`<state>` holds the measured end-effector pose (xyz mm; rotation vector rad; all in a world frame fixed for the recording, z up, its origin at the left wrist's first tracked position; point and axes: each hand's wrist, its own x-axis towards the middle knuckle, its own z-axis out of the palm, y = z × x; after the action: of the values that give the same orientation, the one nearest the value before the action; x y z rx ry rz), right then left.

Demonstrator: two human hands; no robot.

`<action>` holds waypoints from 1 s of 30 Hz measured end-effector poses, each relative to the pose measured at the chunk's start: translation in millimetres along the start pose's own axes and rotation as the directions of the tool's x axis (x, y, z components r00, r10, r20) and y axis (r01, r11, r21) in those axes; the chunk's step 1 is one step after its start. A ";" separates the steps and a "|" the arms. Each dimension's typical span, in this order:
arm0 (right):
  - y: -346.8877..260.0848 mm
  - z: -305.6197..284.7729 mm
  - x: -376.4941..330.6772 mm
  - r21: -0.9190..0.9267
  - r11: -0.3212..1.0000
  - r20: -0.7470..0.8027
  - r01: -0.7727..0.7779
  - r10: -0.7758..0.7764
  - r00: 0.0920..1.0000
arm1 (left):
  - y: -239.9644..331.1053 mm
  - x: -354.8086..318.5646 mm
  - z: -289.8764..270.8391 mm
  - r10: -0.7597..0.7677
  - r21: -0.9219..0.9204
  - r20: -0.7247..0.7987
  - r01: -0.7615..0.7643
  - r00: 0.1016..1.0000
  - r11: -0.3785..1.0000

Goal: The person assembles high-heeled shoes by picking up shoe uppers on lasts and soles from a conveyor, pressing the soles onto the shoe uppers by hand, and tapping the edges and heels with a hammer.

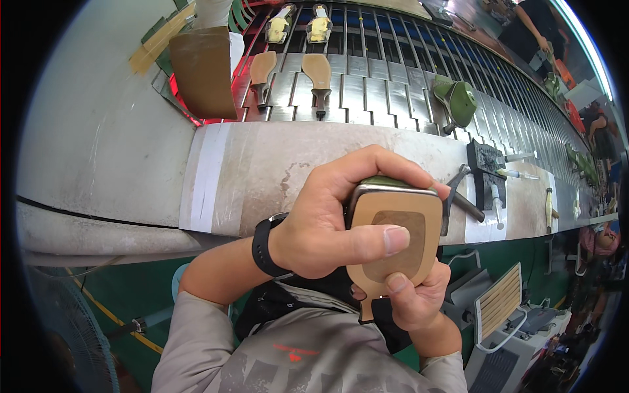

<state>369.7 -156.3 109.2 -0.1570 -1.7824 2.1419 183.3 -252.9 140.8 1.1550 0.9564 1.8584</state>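
Note:
A green shoe with a tan sole (pixel 426 219) is held in front of my chest, its sole facing up and its squared toe pointing away from me. A darker patch covers the middle of the sole, and the narrow heel end points toward my body. My left hand (pixel 327 216), with a black watch at the wrist, wraps the toe end, fingers over the far edge and thumb flat on the sole. Lower down, my right hand (pixel 419 298) grips the shoe's side with its thumb pressed on the sole. Its other fingers are mostly hidden behind the shoe.
Beyond the pale bench (pixel 262 170) runs a metal roller conveyor (pixel 360 85) carrying two tan heeled soles (pixel 317 71), two shoe uppers (pixel 319 27) and a green shoe (pixel 462 105). A hammer (pixel 466 206) and a black block (pixel 483 167) with syringes lie at right. A fan (pixel 72 334) stands lower left.

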 end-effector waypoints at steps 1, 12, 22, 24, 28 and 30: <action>1.1 -0.3 -1.2 0.029 1.000 -0.026 -0.008 0.009 1.000 | -3.6 1.2 1.1 -0.002 -0.041 -0.016 0.002 1.000 0.999; -8.6 -4.5 8.5 0.017 1.000 -0.096 0.020 -0.018 0.995 | -15.1 10.8 -3.5 0.001 -0.145 0.032 0.004 0.999 0.989; -12.0 -21.4 22.9 0.037 0.999 -0.094 0.005 -0.002 0.996 | -23.8 29.5 -0.1 0.020 -0.051 -0.068 -0.024 0.997 0.998; -11.6 -23.2 27.8 0.094 0.996 -0.106 -0.010 0.020 0.994 | -29.1 34.2 -3.7 0.051 0.006 -0.087 -0.051 0.995 0.999; -9.8 -29.4 29.4 0.214 0.976 -0.104 -0.032 0.055 0.993 | -33.2 37.6 -8.2 0.020 -0.167 -0.081 -0.033 0.997 0.985; -10.0 -28.6 27.9 0.210 0.977 -0.100 -0.023 0.045 0.994 | -32.3 37.0 -7.5 -0.031 -0.228 -0.059 0.017 0.998 0.974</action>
<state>354.3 -118.9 116.9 -0.2429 -1.4970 2.2832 170.8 -207.8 124.2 0.9484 0.7638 1.9372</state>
